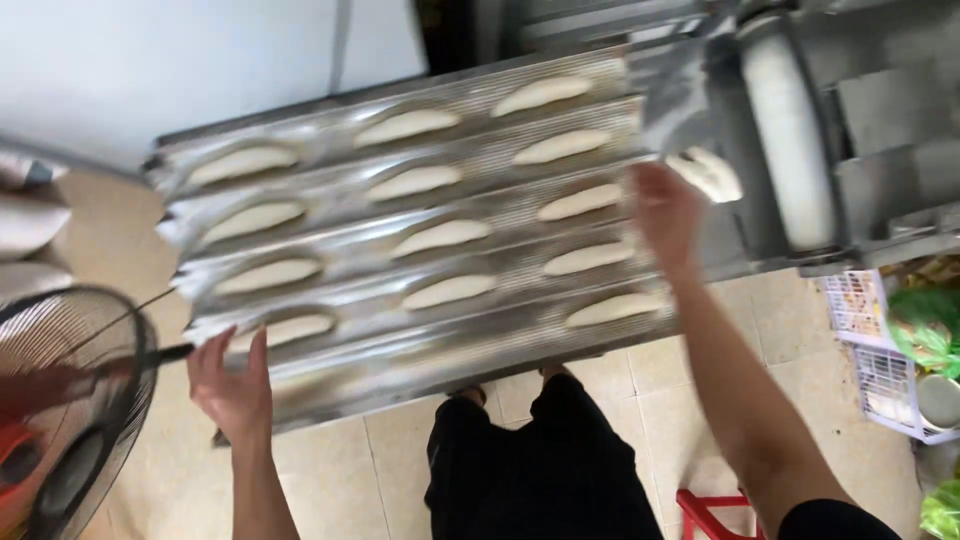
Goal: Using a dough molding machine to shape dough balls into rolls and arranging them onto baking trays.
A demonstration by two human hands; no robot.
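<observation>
A corrugated metal baking tray (430, 345) lies in front of me, its grooves holding several pale elongated dough pieces (442, 236). My left hand (232, 385) grips the tray's near left edge, thumb on top. My right hand (668, 212) reaches to the tray's right end, fingers apart, beside a piece of dough (708, 172) coming off the machine. Whether it touches that dough is unclear. The near groove of the tray is bare.
A dough moulding machine with a white roller (790, 130) stands at the right. A fan with a wire guard (70, 400) sits at lower left. A white plastic basket (885, 370) and a red stool (710, 510) stand on the tiled floor.
</observation>
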